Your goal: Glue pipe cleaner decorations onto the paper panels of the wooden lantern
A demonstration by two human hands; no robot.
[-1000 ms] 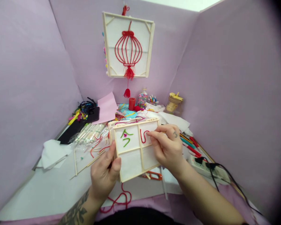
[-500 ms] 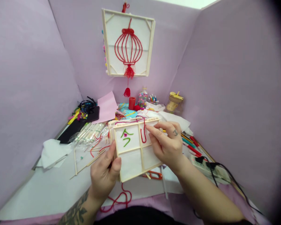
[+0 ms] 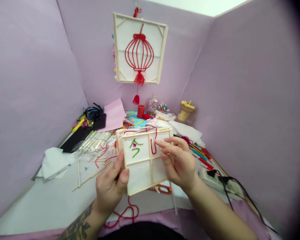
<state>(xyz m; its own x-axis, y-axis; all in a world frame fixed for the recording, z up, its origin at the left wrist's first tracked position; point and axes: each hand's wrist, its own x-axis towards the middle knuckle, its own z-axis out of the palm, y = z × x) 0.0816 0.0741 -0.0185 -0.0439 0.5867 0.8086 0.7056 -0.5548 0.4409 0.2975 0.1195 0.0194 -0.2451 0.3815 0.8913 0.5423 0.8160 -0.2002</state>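
My left hand (image 3: 111, 180) grips the left side of a small box-shaped frame (image 3: 150, 173) of pale wooden sticks with white paper panels, held tilted above the table. Its front is divided into four panes. A green yarn character (image 3: 135, 147) with a small magenta bit at its centre lies in the upper left pane. In the upper right pane a red yarn strand (image 3: 153, 152) bends into a hook and runs up over the top edge. My right hand (image 3: 181, 160) has its fingers loosely stretched, the index fingertip touching the red yarn or just beside it.
A stick-framed lantern (image 3: 120, 71) with a red yarn design hangs ahead. On the table are bagged sticks (image 3: 96, 143), a red cylinder (image 3: 140, 111), a jar of pompoms (image 3: 152, 106), orange-handled snips (image 3: 165, 189), markers (image 3: 205, 161) and a power strip (image 3: 222, 183). Red yarn (image 3: 125, 213) trails below the frame.
My right index fingertip has moved down from the upper part of the red strand to beside its hook, and the fingers have spread. The left hand still holds the frame. The view has shifted slightly.
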